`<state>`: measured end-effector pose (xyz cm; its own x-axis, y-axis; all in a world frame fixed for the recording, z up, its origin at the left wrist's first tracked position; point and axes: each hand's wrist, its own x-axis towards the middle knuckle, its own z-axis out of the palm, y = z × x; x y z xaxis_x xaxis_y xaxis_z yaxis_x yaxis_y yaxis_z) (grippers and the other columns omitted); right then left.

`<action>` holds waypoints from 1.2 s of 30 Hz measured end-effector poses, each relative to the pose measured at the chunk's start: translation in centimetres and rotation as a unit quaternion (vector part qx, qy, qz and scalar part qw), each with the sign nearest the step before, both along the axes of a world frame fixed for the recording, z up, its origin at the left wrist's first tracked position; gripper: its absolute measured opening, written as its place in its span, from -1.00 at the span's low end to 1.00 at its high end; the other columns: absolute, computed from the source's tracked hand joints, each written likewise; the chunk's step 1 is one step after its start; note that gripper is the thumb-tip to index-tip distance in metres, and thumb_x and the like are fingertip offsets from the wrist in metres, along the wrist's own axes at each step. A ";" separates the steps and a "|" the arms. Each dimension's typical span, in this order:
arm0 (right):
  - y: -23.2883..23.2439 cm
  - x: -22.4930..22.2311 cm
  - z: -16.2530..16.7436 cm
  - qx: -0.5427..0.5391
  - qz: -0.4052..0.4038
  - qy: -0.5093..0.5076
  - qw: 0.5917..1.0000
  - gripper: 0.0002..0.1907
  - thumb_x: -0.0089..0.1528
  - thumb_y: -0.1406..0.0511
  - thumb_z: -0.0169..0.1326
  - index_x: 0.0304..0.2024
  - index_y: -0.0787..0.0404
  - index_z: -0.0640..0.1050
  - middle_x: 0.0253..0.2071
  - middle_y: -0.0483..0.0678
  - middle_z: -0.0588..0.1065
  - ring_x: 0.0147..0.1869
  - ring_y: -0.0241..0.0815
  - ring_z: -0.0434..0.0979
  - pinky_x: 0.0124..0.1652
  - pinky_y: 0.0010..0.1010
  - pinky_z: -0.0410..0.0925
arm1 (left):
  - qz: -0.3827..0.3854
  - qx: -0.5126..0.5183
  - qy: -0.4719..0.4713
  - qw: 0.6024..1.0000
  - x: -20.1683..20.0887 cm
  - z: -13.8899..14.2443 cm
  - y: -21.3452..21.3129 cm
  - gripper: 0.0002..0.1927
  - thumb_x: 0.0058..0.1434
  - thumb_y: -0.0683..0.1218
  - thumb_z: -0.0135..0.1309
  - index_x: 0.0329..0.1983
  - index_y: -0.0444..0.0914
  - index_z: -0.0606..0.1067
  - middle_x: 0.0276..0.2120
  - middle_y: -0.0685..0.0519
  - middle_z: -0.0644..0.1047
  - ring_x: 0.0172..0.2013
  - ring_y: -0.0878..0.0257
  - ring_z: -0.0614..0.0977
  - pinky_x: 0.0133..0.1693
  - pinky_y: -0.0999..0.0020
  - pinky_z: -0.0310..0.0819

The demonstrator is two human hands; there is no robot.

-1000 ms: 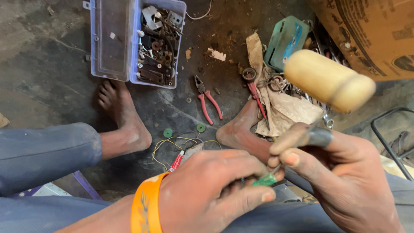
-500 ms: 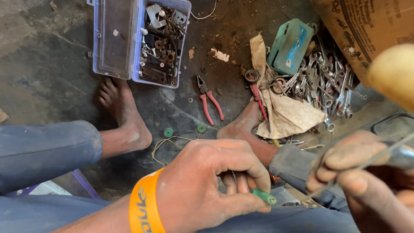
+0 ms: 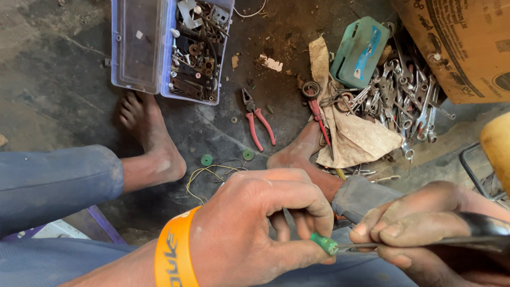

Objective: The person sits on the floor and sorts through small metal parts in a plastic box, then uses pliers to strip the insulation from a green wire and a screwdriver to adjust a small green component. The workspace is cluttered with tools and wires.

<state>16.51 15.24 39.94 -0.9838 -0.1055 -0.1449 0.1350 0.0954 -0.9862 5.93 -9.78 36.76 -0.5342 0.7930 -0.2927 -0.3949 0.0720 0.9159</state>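
Observation:
My left hand (image 3: 260, 223), with an orange wristband, is closed in a fist around a small green-handled tool (image 3: 324, 244). The tool's green end and thin metal shaft stick out toward my right hand. My right hand (image 3: 419, 228) grips the dark handle (image 3: 486, 229) of a hammer, and its fingertips touch the thin shaft. The hammer's pale wooden head (image 3: 499, 151) shows only at the right edge, blurred. Both hands are over my lap, above my blue trousers and bare feet.
On the dark floor ahead lie an open clear plastic box of small metal parts (image 3: 170, 48), red-handled pliers (image 3: 257, 125), two green washers (image 3: 206, 159), yellow wire (image 3: 212, 172), a dirty cloth (image 3: 356, 138), a teal case (image 3: 361, 50), several wrenches (image 3: 409, 95) and a cardboard box (image 3: 462, 42).
The hammer head swung from the upper middle to the right edge and dropped lower. My right hand shifted right and down. The left fist stayed closed on the green tool.

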 end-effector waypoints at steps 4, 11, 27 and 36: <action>-0.5 -0.7 -0.3 -0.026 -0.011 0.015 1.000 -0.85 0.27 0.45 0.22 -0.10 0.24 0.62 -0.19 0.00 0.56 -0.01 -0.06 0.76 0.04 -0.17 0.57 | -0.020 -0.018 -0.023 0.999 -0.2 0.2 0.0 -0.82 0.03 -0.19 0.35 -0.33 -0.26 0.57 -0.46 0.17 0.59 -0.43 0.52 0.66 -0.41 0.61 0.56; -0.2 0.1 0.5 0.030 -0.010 -0.013 0.999 -0.87 0.31 0.43 0.19 -0.08 0.22 0.62 -0.19 0.00 0.57 0.00 -0.05 0.77 0.05 -0.17 0.57 | 0.005 0.022 0.030 0.999 -0.2 0.3 -0.2 -0.78 0.01 -0.19 0.34 -0.25 -0.24 0.61 -0.40 0.14 0.59 -0.45 0.45 0.63 -0.39 0.56 0.55; -0.1 0.5 0.1 0.015 -0.014 -0.025 0.999 -0.88 0.29 0.44 0.21 -0.12 0.23 0.61 -0.20 -0.02 0.54 -0.01 -0.04 0.78 0.03 -0.13 0.57 | -0.002 0.021 0.024 0.999 0.3 -0.1 -0.5 -0.85 0.06 -0.19 0.34 -0.30 -0.24 0.60 -0.39 0.14 0.59 -0.43 0.44 0.65 -0.41 0.54 0.54; -0.3 0.6 -0.1 -0.016 -0.016 -0.013 1.000 -0.87 0.33 0.46 0.20 -0.07 0.24 0.62 -0.22 -0.01 0.56 -0.03 -0.06 0.76 0.08 -0.13 0.56 | -0.004 0.014 0.019 1.000 0.4 -0.1 -0.4 -0.83 0.04 -0.19 0.36 -0.32 -0.24 0.61 -0.41 0.14 0.58 -0.46 0.45 0.64 -0.43 0.54 0.52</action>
